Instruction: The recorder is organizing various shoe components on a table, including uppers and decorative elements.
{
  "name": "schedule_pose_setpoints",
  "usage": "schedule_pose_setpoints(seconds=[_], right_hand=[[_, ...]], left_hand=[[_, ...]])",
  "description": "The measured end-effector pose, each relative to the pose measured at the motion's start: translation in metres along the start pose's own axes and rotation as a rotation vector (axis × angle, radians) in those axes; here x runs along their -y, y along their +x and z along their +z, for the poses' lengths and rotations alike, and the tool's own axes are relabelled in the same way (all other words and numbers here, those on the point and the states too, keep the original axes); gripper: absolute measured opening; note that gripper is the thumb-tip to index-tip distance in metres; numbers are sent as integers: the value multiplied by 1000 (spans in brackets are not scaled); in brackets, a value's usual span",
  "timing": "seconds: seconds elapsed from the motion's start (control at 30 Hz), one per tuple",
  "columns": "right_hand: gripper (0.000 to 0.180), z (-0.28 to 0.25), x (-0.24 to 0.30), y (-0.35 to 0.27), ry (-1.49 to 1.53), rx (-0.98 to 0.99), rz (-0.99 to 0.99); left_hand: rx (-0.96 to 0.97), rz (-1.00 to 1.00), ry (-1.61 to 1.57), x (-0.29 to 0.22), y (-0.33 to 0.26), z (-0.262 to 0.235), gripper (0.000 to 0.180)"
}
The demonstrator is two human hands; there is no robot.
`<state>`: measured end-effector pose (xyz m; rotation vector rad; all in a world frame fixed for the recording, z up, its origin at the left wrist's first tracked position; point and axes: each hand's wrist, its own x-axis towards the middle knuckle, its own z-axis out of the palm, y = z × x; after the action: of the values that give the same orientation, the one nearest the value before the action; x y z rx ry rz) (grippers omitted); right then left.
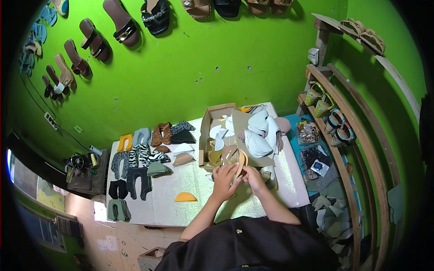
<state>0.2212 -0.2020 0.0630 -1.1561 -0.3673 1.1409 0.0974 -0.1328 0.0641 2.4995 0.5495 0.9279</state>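
Observation:
My left hand (224, 180) and my right hand (253, 177) meet over the white worktable (181, 180), just in front of an open cardboard box (212, 119). Both hands grip a tan curved sole-like piece (241, 161) that stands on edge between them. The box holds several white and tan cut pieces. An orange half-round piece (186, 197) lies on the table to the left of my left hand.
Stacks of cut shoe uppers (138, 165) in black, grey, zebra and leopard prints cover the table's left part. White pieces (262, 131) pile beside the box. Sandals (122, 22) hang on the green wall. A wooden rack (339, 122) with shoes stands at right; a sewing machine (81, 165) at left.

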Motion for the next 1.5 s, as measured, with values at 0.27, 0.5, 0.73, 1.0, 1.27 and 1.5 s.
schedule_pose_setpoints(seconds=[0.27, 0.5, 0.73, 1.0, 1.27, 1.5], right_hand=[[44, -11, -5, 14, -60, -59, -139], [67, -45, 22, 48, -297, 118, -248], [31, -89, 61, 203, -859, -274, -572], [31, -111, 71, 347, -1668, -366, -543], [21, -125, 67, 378, -1763, -438, -480], [13, -119, 80, 385, -1486, -452, -706]], left_hand=[[-46, -200, -235, 21, -4, 15, 32], [-66, -571, -894, 34, 9, 26, 30], [-137, -469, -125, 65, 21, 45, 27], [-150, -476, 182, 67, 26, 69, 24], [-170, -364, 269, 74, 25, 72, 11], [-169, -365, 228, 76, 23, 73, 9]])
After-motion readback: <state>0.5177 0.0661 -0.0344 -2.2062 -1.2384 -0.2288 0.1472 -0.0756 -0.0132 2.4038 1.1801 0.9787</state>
